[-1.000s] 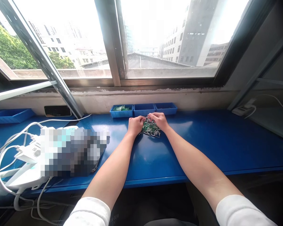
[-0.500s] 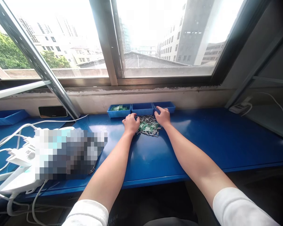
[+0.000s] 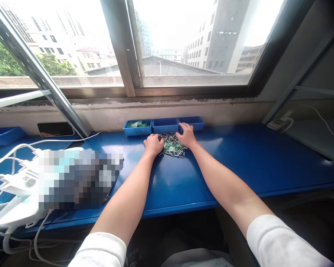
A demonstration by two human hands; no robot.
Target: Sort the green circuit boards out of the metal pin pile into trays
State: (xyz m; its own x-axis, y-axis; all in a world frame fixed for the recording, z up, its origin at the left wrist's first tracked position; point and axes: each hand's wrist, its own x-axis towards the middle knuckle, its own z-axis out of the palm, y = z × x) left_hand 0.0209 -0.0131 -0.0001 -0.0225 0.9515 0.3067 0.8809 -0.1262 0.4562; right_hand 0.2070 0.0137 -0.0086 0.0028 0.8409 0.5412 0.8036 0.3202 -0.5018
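A loose pile of small metal screw-like pins (image 3: 171,152) lies on the blue tabletop, with small green packets (image 3: 170,145) among them. My left hand (image 3: 153,144) rests at the pile's left edge, its fingers curled inward; what they hold, if anything, is too small to make out. My right hand (image 3: 187,136) reaches over the pile's right side, fingers apart and bent downward, just in front of the right blue bin (image 3: 199,125). Behind the pile stands the middle blue bin (image 3: 165,128). Green packets also lie in the left blue bin (image 3: 137,130).
On the left of the blue table (image 3: 239,159) sits a white power strip (image 3: 19,211) with several plugged-in white cables, beside a pixelated patch. A dark phone-like slab (image 3: 56,129) leans at the wall near a metal post (image 3: 64,107). Another blue tray (image 3: 5,135) stands far left.
My right hand has shifted left, from the right bin's front onto the pile's upper right edge. My left hand stays by the left edge. The whole view has moved slightly.
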